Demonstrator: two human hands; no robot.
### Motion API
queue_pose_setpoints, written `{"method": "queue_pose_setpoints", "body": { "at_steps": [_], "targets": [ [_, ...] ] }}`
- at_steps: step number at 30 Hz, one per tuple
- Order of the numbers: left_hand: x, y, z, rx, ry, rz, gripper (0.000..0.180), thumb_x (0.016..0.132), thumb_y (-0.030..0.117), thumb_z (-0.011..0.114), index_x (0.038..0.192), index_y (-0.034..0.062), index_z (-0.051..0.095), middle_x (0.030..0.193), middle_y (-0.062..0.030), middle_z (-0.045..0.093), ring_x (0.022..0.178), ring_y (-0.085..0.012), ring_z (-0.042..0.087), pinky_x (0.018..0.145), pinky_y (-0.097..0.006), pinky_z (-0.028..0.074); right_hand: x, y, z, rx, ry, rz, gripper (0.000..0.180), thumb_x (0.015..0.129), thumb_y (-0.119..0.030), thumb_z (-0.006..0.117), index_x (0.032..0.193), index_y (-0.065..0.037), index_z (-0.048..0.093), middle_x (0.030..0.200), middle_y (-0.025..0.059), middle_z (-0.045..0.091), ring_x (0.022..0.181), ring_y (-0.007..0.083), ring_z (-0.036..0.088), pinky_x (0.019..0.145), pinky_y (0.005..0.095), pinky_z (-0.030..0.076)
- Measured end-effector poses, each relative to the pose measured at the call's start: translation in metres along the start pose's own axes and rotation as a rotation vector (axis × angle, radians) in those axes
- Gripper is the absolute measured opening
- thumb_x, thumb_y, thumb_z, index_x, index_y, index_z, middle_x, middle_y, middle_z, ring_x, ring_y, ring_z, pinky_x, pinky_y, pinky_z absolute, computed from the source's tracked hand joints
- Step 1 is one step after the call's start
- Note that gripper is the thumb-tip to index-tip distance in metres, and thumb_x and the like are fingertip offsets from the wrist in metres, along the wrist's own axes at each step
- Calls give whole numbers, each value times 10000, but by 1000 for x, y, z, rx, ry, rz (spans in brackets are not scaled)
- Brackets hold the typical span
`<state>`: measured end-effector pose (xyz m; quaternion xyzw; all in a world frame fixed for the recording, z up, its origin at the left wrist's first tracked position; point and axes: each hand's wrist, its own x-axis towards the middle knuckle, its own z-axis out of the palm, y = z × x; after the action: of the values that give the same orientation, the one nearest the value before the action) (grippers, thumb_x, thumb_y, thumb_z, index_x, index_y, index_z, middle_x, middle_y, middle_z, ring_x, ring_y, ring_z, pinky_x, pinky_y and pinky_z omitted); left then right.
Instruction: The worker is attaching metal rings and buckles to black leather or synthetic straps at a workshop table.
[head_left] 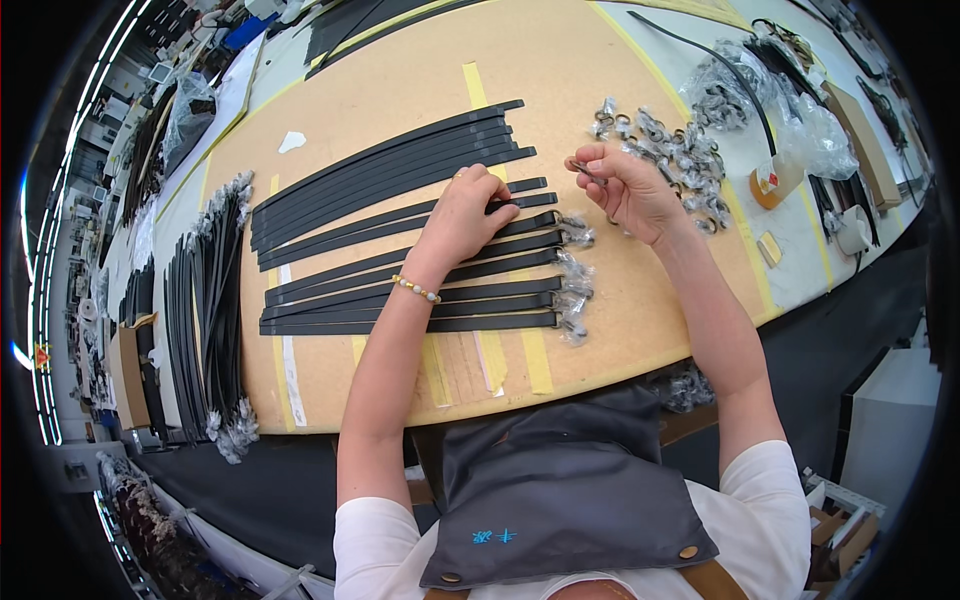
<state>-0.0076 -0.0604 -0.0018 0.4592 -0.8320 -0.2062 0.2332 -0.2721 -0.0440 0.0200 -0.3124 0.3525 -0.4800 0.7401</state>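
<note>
My left hand (464, 215) lies over a row of flat black straps (350, 232), its thumb and fingers closed around one of them. Just right of the strap ends, my right hand (632, 190) is raised and pinches a small dark metal piece (588, 172); its exact kind is too small to tell. Nearer me, several straps carry metal buckles wrapped in clear plastic (572, 285) at their right ends. Farther off, a group of plain black straps (400, 165) lies side by side. Loose plastic-wrapped metal buckles (675, 150) are heaped beyond my right hand.
A bundle of black straps with wrapped ends (205, 310) hangs over the table's left edge. Yellow tape (540, 360) marks the tan board (600, 340). On the right stand an amber-coloured container (770, 190), a white roll (853, 230) and clear plastic bags (825, 140).
</note>
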Motion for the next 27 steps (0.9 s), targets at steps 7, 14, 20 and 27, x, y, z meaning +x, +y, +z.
{"method": "queue_pose_setpoints", "body": {
  "at_steps": [7,14,20,27],
  "targets": [
    [4,8,-9,-25,-98,-65,174,886,128,757,915,-2,644,926,-129,660,917,-282,608,823,-374,520,8,10,-15,-79,-106,-82,149,970,-56,656,1118,-36,648,1125,59,673,1024,138,668,928,277,552],
    [-10,20,-44,-579,47,-112,129,950,73,728,1051,6,686,886,16,674,831,-59,613,720,-222,518,5,16,-4,-83,-200,-239,185,1019,-95,608,1201,-66,590,1190,56,649,1106,129,608,966,289,484],
    [-17,27,-29,-551,99,-30,217,897,72,795,1083,3,707,909,1,698,835,-50,623,752,-210,525,2,24,5,24,-352,-218,211,1038,-62,544,1248,-51,561,1234,75,635,1129,143,606,1002,308,489],
    [-21,30,-22,-640,117,-34,188,911,46,770,1076,0,694,913,9,694,813,-28,609,703,-184,508,-1,28,8,-17,-348,-213,237,1039,-79,553,1275,-51,540,1261,77,616,1132,137,600,1002,307,491]
  ]
}}
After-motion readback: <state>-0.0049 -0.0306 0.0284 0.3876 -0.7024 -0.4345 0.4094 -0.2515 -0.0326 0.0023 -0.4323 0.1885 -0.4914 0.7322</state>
